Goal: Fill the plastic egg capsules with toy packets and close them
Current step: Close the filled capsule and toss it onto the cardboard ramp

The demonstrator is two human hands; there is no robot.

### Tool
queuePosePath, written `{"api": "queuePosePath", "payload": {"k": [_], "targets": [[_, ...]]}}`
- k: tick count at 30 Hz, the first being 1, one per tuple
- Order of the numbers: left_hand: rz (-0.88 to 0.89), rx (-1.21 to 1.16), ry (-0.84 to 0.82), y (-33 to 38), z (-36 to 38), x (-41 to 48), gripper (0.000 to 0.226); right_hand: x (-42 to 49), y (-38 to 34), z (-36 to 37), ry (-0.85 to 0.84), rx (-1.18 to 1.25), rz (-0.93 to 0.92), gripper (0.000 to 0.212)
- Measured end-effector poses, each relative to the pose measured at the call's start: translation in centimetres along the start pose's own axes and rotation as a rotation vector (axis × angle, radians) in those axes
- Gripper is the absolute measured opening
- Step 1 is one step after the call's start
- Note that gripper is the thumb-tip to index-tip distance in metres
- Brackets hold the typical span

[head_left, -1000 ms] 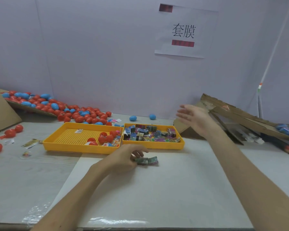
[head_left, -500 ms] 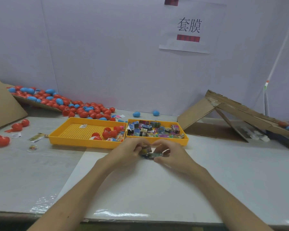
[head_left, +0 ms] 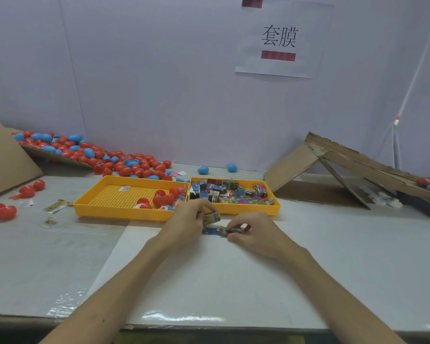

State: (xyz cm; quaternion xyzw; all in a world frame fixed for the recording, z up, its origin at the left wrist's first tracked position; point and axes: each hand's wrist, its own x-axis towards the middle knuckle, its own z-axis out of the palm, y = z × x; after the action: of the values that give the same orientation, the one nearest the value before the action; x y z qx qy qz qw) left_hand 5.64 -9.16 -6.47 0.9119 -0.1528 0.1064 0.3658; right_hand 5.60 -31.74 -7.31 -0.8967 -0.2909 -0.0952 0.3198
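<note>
Left hand [head_left: 190,220] gripped one toy packet [head_left: 212,217]: fingers curled round it, packet tilted and lifted just clear of the white board [head_left: 209,281]. Right hand [head_left: 254,235] was curled too, fingertips [head_left: 233,225] pinching a second packet [head_left: 227,230] that lay flat on the board. Most of that one sat under the fingers, so we couldn't read its print or shape. A blue packet [head_left: 209,231] lay on the board between the two hands, up against the second packet. We couldn't tell whether they touched or overlapped.

All three sat just in front of the right yellow tray [head_left: 248,210], which held the loose packet stock [head_left: 231,193]. The left yellow tray [head_left: 119,214] stood edge to edge with it and held a few red egg capsules [head_left: 163,198] bunched at its right end. They were too small for us to call open or closed. The bulk capsule pile [head_left: 97,157], red and blue, lay back left along the wall. The cardboard ramp [head_left: 345,167] at right ran out of frame, and the items at its low end were blurred. Both our forearms were cut off at the bottom edge.
</note>
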Motion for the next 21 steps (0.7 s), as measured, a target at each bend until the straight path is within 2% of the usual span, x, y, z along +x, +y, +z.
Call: {"api": "queuePosePath", "payload": {"k": [9,13,16,21], "targets": [[-0.024,-0.075,0.024,0.5,0.1,-0.1,0.037,0.2,-0.5,0.2,-0.023,-0.050,-0.039,0.014],[-0.031,-0.084,0.061,0.6,0.1,-0.2,0.036,0.0,-1.0,-0.2,-0.009,0.159,0.069,0.012],[-0.027,-0.102,0.077,0.7,0.0,-0.1,0.036,0.1,-1.0,-0.6,0.097,0.194,0.148,0.011],[-0.045,-0.118,0.072,0.8,0.1,0.0,0.035,0.0,-1.1,-0.4,-0.058,0.037,0.216,0.008]]}}
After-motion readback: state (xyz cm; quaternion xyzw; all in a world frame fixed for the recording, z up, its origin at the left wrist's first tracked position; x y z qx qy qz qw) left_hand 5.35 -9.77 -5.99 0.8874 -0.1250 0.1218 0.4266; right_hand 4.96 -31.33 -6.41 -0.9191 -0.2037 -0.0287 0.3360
